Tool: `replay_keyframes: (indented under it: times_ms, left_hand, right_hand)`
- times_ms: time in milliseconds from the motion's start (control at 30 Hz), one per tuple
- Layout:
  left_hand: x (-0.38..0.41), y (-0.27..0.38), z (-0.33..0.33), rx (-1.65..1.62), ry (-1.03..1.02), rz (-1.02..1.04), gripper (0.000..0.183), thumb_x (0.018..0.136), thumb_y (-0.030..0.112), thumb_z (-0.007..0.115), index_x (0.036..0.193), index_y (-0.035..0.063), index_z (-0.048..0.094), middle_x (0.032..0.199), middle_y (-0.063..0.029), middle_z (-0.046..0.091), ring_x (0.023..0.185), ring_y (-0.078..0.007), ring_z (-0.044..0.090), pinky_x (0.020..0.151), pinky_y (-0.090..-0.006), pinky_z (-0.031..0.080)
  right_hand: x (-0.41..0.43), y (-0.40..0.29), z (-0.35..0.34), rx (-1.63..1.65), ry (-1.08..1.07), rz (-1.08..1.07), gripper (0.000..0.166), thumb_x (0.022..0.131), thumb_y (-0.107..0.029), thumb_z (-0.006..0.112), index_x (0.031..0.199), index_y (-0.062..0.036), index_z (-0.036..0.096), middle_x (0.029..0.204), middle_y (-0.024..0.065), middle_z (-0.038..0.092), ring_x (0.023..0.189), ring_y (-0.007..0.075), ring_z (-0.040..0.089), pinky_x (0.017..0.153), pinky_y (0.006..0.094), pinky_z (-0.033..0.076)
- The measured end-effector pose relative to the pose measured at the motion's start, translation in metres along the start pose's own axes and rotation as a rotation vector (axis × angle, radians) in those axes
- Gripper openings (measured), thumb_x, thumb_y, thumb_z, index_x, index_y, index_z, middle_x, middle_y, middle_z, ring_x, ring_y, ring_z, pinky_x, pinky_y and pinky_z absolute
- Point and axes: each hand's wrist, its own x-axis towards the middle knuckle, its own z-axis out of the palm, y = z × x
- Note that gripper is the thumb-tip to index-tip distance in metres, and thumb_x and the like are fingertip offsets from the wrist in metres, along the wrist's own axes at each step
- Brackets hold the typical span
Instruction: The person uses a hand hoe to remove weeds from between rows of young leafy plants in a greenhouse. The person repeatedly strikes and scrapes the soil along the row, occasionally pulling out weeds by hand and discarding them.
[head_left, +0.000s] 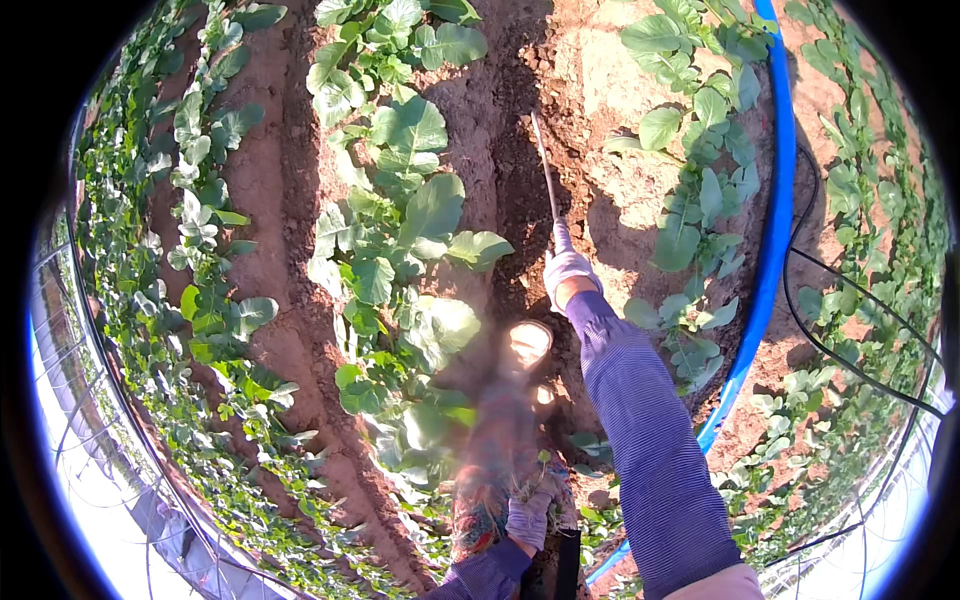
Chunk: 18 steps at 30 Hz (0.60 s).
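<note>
My right hand (571, 274), in a pale work glove, grips the near end of a slender metal hand tool (546, 165). The tool points away from me, its far tip down at the crumbled soil (555, 135) of the furrow between two leafy rows; its exact kind is hard to make out. Close to my body, my left hand (531, 511), also gloved, is closed around a small bunch of uprooted weeds (534, 484) with thin roots. Left of the tool stands a row of broad-leaved green crop plants (409, 142).
A blue hose (781, 150) runs along the right-hand crop row (709, 187), with a thin black tube (806, 330) beyond it. My shoe (529, 343) and patterned trouser leg (480, 502) are in the furrow. More planted rows (202, 187) lie at left.
</note>
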Motion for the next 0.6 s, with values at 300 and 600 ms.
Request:
replay_keyframes:
  times_ms: [300, 600]
  left_hand:
    - [0.005, -0.007, -0.012, 0.074, 0.066, 0.058, 0.021, 0.078, 0.025, 0.054, 0.08, 0.0037, 0.055, 0.059, -0.0017, 0.05, 0.049, -0.0094, 0.048, 0.042, -0.0224, 0.042]
    - [-0.007, 0.003, -0.01, 0.112, 0.045, 0.061, 0.022, 0.08, 0.025, 0.051, 0.078, 0.0035, 0.055, 0.061, -0.0004, 0.049, 0.052, -0.0084, 0.046, 0.046, -0.0221, 0.041]
  right_hand:
    - [-0.062, 0.036, 0.023, -0.132, 0.023, -0.147, 0.059, 0.083, -0.025, 0.039, 0.13, -0.0217, 0.003, 0.082, 0.022, 0.056, 0.074, 0.0323, 0.056, 0.064, 0.0405, 0.043]
    - [-0.132, 0.151, 0.137, -0.152, -0.159, -0.022, 0.057, 0.082, -0.03, 0.038, 0.129, -0.0299, 0.005, 0.083, 0.0246, 0.055, 0.077, 0.0379, 0.054, 0.068, 0.0448, 0.04]
